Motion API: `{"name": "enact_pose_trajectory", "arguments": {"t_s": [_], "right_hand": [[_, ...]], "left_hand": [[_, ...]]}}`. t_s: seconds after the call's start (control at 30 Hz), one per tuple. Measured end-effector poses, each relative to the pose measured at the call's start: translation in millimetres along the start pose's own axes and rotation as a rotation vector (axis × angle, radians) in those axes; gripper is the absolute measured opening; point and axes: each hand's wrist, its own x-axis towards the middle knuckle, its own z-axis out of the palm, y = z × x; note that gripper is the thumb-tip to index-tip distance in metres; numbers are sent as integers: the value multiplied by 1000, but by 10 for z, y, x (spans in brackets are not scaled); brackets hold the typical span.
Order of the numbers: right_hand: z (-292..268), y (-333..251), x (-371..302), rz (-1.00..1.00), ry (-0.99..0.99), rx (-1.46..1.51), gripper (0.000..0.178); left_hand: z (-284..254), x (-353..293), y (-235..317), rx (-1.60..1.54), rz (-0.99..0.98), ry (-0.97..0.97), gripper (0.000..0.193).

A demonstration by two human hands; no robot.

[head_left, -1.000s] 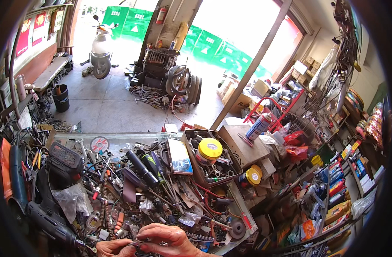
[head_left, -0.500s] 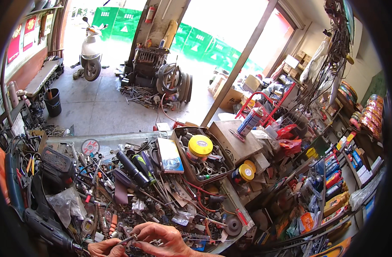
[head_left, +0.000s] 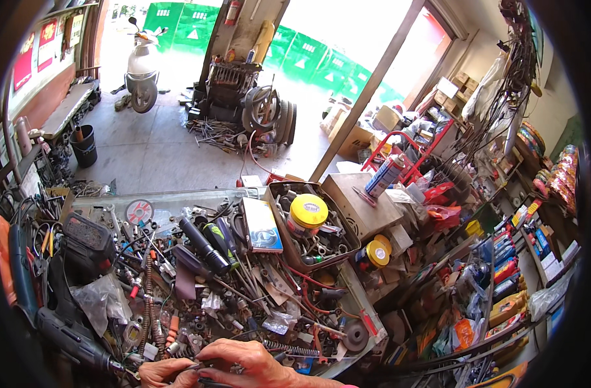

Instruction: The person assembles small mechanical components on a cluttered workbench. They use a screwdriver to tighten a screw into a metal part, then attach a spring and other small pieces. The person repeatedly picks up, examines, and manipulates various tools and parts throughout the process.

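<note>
Hands, two, bare, are found together at the lower edge of the view, left hand [head_left: 162, 373] and right hand [head_left: 247, 363] meeting over the near side of the cluttered workbench [head_left: 172, 198]. Fingers of the left are pressed together, pinching a small dark part [head_left: 194, 367] between thumb and forefinger. Fingers of the right are curled, with thumb and forefinger tips at the part's opposite end (whether they grip it or merely touch it cannot be told).

Position of the part: directly between the two sets of fingertips, in contact with the left, so neither hand has any real distance to it. Its long axis appears to run crosswise, from the left fingertips towards the right; most of its outline is hidden, and its exact kind cannot be established.

Surroundings, measured from the fingers: an orange cylindrical piece [head_left: 172, 328] lies just beyond the left fingertips, with brown coil springs [head_left: 156, 313] beside it. A black power drill [head_left: 75, 339] lies to their left, chuck end towards them. To the right of the right-hand fingers is a dark coil spring [head_left: 292, 349], and farther right a grey round disc [head_left: 356, 336]. Well beyond the fingertips rests a black flashlight [head_left: 203, 246].
</note>
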Motion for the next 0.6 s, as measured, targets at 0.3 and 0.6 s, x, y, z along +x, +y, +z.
{"name": "enact_pose_trajectory", "arguments": {"t_s": [0.3, 0.6], "right_hand": [[5, -60, -33, 87, 5, -26, 25], [7, -96, -110, 183, 44, 35, 27]], "left_hand": [[7, 7, -21, 117, 84, -25, 16], [-3, -9, 69, 91, 40, -51, 16]]}}
